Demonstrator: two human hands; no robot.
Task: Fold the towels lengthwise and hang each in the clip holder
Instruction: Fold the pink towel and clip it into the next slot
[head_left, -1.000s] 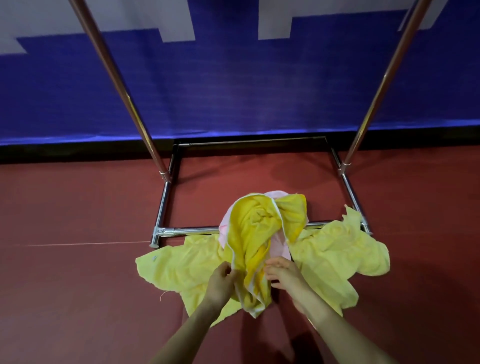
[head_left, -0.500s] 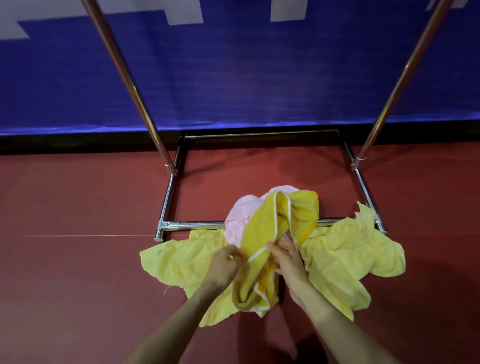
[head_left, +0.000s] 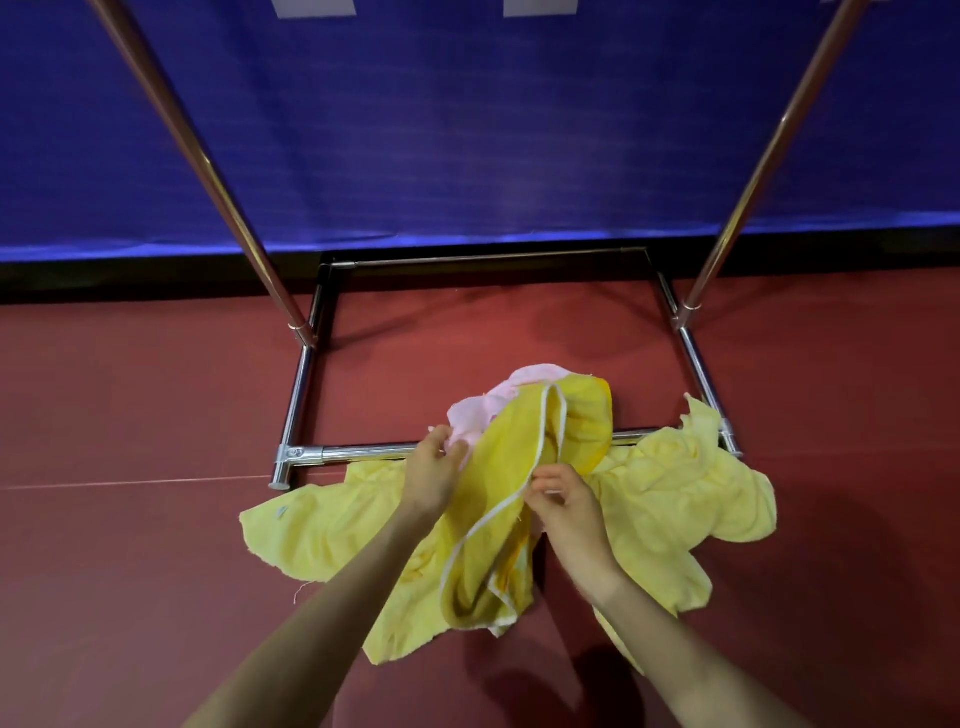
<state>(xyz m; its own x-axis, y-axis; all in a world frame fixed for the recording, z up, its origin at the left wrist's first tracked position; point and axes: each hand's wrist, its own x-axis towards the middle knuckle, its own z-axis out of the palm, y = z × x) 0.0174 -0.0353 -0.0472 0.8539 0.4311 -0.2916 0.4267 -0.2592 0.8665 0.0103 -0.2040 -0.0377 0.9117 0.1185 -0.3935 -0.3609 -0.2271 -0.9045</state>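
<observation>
1. The left hand (head_left: 434, 470) had its fingers curled into the left side of the deep yellow towel (head_left: 493, 493), just beside the pink towel (head_left: 480, 410). The right hand (head_left: 569, 506) pinched the same towel's white-trimmed edge between thumb and fingertips.
2. The deep yellow towel was held up, bunched, over the heap. The heap lay on the red floor (head_left: 130, 415) across the front bar of the metal rack base (head_left: 358, 453).
3. Pale yellow towels (head_left: 322, 530) lay crumpled beneath, spread to both sides.
4. Progress, as judged: early. No towel showed a finished lengthwise fold, none hung, and the clip holder was out of view. The step in hand appeared to be finding edges for a first fold.
5. Writing: none legible. A small bluish tag (head_left: 282, 512) on the left pale yellow towel was too small to read. The white patches atop the blue wall (head_left: 467, 130) showed no characters.
</observation>
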